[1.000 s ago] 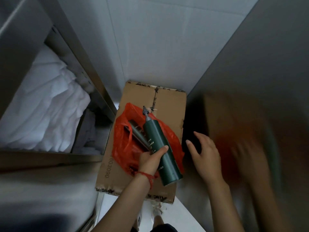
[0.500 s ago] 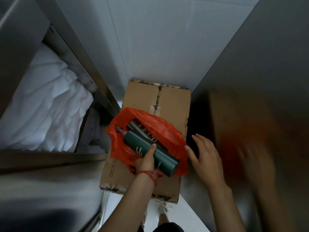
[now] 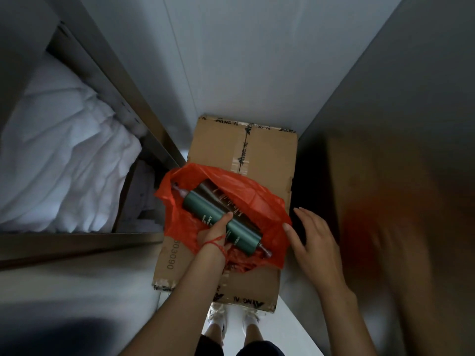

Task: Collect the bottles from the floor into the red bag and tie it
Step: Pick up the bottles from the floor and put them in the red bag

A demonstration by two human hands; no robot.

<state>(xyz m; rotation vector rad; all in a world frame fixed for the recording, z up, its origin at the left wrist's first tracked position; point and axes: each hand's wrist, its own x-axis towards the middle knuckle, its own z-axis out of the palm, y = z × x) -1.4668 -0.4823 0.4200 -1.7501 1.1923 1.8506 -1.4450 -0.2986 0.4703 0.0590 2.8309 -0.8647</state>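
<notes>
Thin red plastic bag (image 3: 259, 201) lying open on a taped brown cardboard box (image 3: 270, 155), mouth gaping upward. Left hand (image 3: 214, 233) wrapped round the middle of a long dark-green cylindrical bottle (image 3: 205, 210), pressing it down inside the bag, beside a second, darker brown bottle (image 3: 218, 194) already in there. Green bottle lying diagonally, nozzle end (image 3: 266, 251) near the bag's lower rim. Right hand (image 3: 312, 242) spread, fingers apart, thumb touching the bag's right edge, gripping nothing.

Risks, as judged: nozzle end close to the rim, so likely to slide out once released or when the film is gathered. Thin film could snag on the nozzle and tear. Bag unanchored on a smooth box top; a one-sided tug could drag it off the edge. No other bottles or floor area visible, so remaining count impossible to tell.
</notes>
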